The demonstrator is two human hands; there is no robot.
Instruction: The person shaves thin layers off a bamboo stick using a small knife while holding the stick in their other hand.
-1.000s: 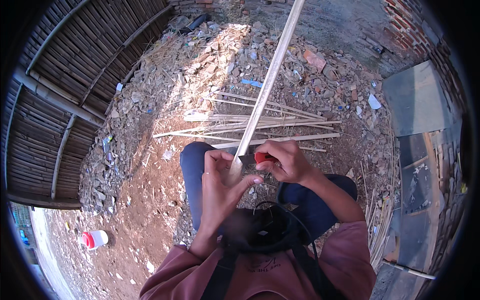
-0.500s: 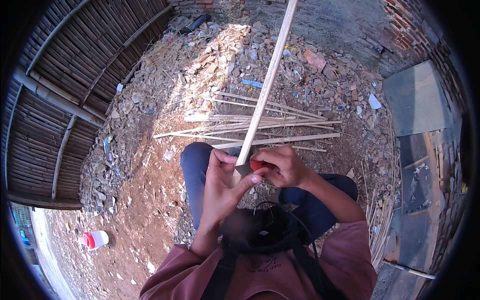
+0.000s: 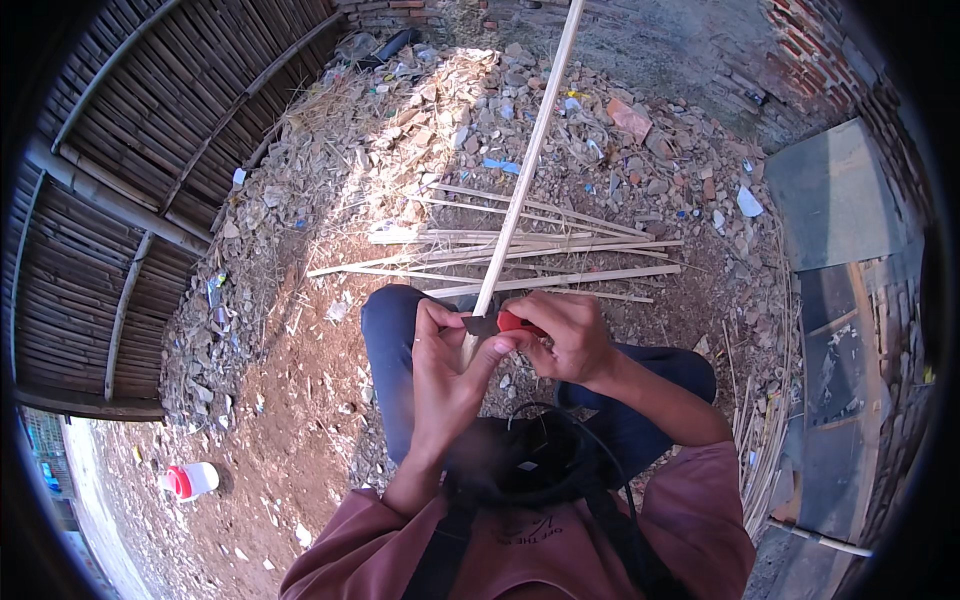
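A long pale bamboo strip (image 3: 520, 190) slants up and away from between my hands, its near end close to my lap. My left hand (image 3: 440, 365) is closed on the strip near that end, fingers and thumb on either side. In my right hand (image 3: 567, 332) is a red-handled knife (image 3: 484, 326), its short dark blade lying across the strip. The blade's tip comes close to my left fingers. My right thumb meets my left thumb just below the blade. Most of the red handle is hidden in my right fist.
Several cut bamboo strips (image 3: 590, 277) lie on the rubble beyond my knees. A bamboo-slat wall (image 3: 90, 250) stands on the left, with a red-and-white container (image 3: 190, 481) on the dirt below it. Grey panels (image 3: 838, 195) lean at the right; a brick wall (image 3: 680, 50) closes the back.
The strip's far end has swung slightly left. The knife blade has turned to a flatter angle across the strip and shifted a little up it, with my right hand moving slightly left.
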